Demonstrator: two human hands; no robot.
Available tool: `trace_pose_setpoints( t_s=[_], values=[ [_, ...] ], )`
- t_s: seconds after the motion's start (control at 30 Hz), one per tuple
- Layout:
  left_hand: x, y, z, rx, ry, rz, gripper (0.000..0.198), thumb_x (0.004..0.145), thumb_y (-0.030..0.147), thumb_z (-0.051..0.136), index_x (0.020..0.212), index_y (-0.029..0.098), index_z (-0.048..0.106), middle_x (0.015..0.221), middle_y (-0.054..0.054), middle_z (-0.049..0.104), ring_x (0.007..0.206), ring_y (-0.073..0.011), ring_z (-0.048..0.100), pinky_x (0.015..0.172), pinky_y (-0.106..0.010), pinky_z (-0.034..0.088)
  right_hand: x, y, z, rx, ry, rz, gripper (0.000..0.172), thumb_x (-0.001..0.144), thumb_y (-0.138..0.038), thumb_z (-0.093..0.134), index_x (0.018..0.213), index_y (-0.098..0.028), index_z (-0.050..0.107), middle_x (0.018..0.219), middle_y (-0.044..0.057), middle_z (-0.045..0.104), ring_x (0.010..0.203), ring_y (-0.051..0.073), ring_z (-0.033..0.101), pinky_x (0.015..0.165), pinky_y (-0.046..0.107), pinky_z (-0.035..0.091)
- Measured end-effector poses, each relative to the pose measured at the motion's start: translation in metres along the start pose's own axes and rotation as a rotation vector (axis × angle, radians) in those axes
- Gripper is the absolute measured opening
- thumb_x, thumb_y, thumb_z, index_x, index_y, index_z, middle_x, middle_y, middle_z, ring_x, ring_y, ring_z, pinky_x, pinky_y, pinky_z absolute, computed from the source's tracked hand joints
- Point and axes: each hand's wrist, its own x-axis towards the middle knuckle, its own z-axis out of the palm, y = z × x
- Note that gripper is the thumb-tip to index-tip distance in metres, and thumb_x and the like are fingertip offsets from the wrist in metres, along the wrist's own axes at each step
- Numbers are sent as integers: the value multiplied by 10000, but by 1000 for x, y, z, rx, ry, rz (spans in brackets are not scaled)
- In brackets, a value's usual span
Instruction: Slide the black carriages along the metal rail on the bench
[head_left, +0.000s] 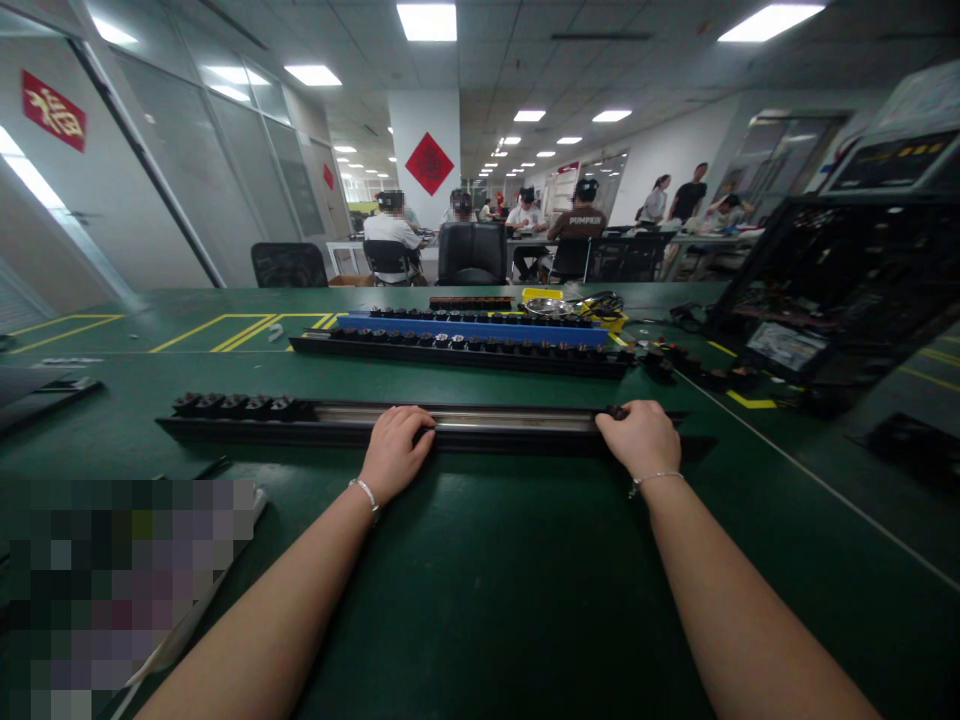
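A long black channel rail (517,438) lies across the green table in front of me, with a shiny metal strip (517,420) along its inside. Several black round-topped parts (234,403) sit in a row at its left end. My left hand (397,450) is closed over the rail's near wall around the middle, its fingers curling inside. Near the right end, my right hand (643,436) is closed with a small black part (617,412) at its fingertips, in the channel. The hand hides most of that part.
Farther back lie another black rail (465,357) with a row of parts and a blue rail (480,327). Behind them is a yellow tray (543,295); cables and loose parts lie to its right. A dark rack (817,270) stands at right. Several people sit at tables beyond.
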Motion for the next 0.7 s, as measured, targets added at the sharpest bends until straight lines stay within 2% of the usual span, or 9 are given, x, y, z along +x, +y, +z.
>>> trace_pose_setpoints(
  t_s=[0.7],
  values=[
    [0, -1, 1, -8, 0, 3, 131, 833, 261, 491, 892, 227, 603, 1014, -46, 664, 1050, -218, 550, 1000, -438, 360, 6, 10, 0, 2, 21, 37, 460, 709, -446, 478, 976, -121, 663, 1038, 154, 591, 925, 272, 568, 778, 378, 441]
  ],
)
